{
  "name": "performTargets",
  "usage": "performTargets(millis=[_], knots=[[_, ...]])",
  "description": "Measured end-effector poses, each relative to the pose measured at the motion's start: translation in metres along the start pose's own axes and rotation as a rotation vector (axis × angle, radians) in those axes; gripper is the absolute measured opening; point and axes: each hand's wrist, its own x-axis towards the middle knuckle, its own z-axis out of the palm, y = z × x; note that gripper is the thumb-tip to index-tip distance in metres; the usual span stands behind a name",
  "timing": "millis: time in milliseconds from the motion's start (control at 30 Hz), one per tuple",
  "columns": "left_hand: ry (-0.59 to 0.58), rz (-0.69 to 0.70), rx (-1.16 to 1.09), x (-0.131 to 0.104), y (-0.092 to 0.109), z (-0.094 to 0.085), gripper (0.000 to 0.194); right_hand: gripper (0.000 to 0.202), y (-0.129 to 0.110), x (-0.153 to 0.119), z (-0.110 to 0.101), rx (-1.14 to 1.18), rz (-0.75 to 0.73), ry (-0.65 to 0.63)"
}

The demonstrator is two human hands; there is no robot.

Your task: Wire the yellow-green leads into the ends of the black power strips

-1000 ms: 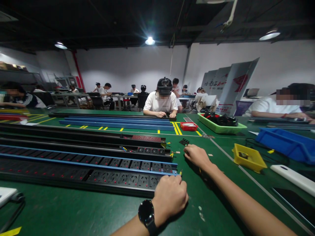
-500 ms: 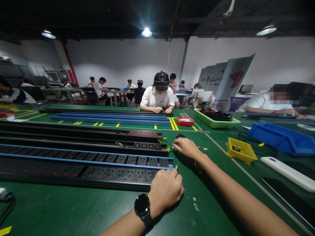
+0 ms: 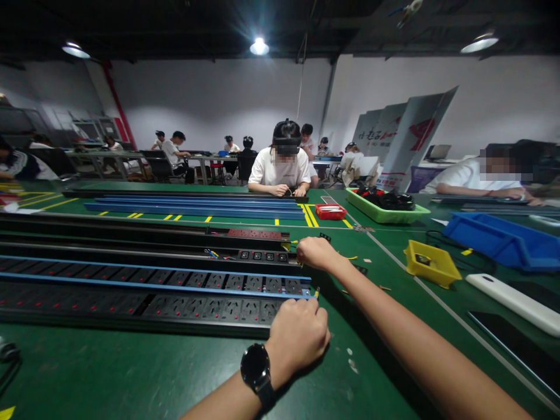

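Observation:
My left hand, with a black watch on its wrist, rests curled at the right end of the nearest black socket strip. Its fingertips are hidden, so what it holds cannot be made out. Farther off, my right hand is closed at the right end of a black strip with several small sockets; anything between its fingers is too small to name. Between my hands a blue-edged socket strip ends beside a short yellow wire. Behind lies a strip with a dark red socket block.
Blue rails lie across the green table. Right of centre are a red box, a green tray, a yellow bin, a blue bin and a white bar. A person sits opposite.
My right hand has moved slightly left and up, onto the end of the small-socket strip, and its fingers are curled in more. My left hand has barely moved. The view has shifted slightly.

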Motion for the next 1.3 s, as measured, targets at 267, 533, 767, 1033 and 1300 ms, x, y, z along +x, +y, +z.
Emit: performTargets(millis=[267, 533, 767, 1033, 1300], knots=[[0.019, -0.006, 0.013, 0.0, 0.0, 0.001, 0.014, 0.019, -0.001, -0.004, 0.008, 0.063, -0.115, 0.083], [0.05, 0.005, 0.029, 0.0, 0.0, 0.002, 0.015, 0.023, 0.052, -0.012, 0.021, 0.419, -0.091, 0.346], [0.099, -0.014, 0.052, 0.0, 0.001, 0.0, 0.015, 0.036, 0.129, -0.091, 0.042, 0.505, 0.085, 0.325], [0.105, -0.017, 0.066, 0.0, 0.001, -0.003, 0.017, 0.048, 0.164, -0.174, 0.071, 0.614, 0.326, 0.331], [0.083, -0.027, 0.057, 0.001, -0.001, -0.006, 0.02, 0.045, 0.155, -0.181, 0.058, 0.4, 0.207, 0.232]])
